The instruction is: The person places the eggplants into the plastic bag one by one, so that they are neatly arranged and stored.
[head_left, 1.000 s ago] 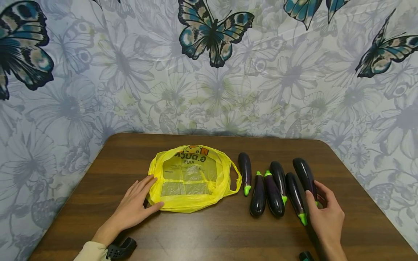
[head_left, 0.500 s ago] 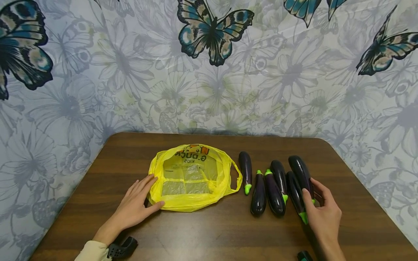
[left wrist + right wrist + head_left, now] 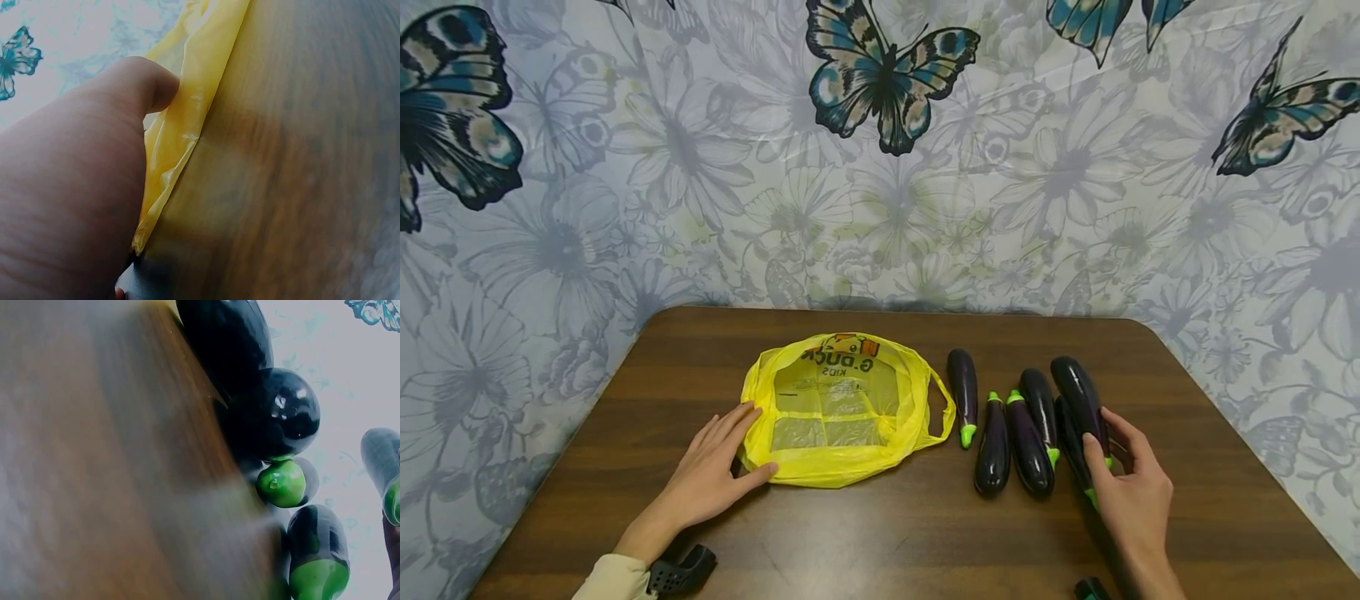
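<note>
A yellow plastic bag lies on the table with its mouth spread wide. My left hand rests at its left side, fingers extended and spread, thumb at the near rim; the left wrist view shows the thumb against the yellow film. At the right, my right hand pinches a dark glossy eggplant between thumb and fingers, near its green stem end. That eggplant overlaps another eggplant in the head view. In the right wrist view the held eggplant appears at the right edge, apart from the others.
Several more eggplants lie between bag and right hand: one beside the bag handle, others closer in, with green stems pointing different ways. A black wrist strap is on the left wrist. Behind the wooden table hangs a butterfly-patterned cloth.
My right hand has shifted left with the eggplant in its grip, which now covers more of the neighbouring eggplant. The left hand and the bag have stayed put.
</note>
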{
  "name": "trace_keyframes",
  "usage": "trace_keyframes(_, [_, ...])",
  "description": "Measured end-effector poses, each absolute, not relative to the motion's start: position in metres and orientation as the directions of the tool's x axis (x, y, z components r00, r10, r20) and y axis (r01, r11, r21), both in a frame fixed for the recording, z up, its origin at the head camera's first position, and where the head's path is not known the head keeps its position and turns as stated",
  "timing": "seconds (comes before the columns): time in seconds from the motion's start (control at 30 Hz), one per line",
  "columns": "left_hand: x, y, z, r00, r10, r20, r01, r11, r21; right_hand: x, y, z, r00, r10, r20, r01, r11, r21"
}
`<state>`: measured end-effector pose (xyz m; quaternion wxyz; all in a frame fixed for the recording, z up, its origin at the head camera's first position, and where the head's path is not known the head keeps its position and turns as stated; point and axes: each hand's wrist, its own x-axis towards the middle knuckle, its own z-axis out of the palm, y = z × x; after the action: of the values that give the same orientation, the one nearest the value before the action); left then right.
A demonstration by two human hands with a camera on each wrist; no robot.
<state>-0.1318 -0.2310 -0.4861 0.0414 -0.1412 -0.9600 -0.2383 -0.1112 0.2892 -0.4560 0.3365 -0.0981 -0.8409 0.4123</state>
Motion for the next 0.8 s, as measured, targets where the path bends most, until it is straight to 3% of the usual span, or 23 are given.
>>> trace_keyframes(0.8, [-0.129, -0.233, -0.484, -0.956, 0.252, 0.148, 0.292, 0.843, 0.452, -0.108, 0.267, -0.457, -0.762, 0.385, 0.521, -0.232, 0.589, -0.774])
